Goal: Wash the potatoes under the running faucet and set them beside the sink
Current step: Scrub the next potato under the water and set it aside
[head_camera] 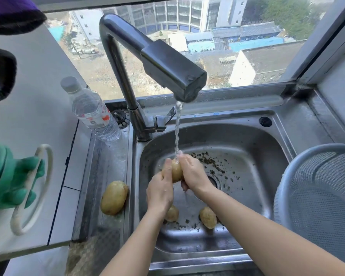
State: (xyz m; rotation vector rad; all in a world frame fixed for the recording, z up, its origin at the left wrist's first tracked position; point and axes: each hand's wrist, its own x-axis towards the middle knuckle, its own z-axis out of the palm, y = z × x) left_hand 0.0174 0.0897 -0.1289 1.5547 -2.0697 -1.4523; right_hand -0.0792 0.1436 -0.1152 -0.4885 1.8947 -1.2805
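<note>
Sink (253, 136): brushed steel basin under a window, its floor flecked with dark scraps around the round drain.
Faucet (167, 66): angular grey metal spout; a thin twisting stream falls onto the held potato.
Left hand (160, 191): fingers curled round the potato's left side, thumb up along it.
Right hand (193, 173): fingers wrapped over its right side.
Held potato (175, 171): smooth, tan, oval, wet, pressed between both palms.
Basin potatoes: two below the wrists, one (172, 214) partly hidden, one (208, 217) in clear sight.
Washed potato (114, 197): large oval on the ridged steel ledge left of the fingers.
Colander (317, 188): round mesh, right of the hands.
Bottle (93, 112): clear ribbed plastic, tilted.
</note>
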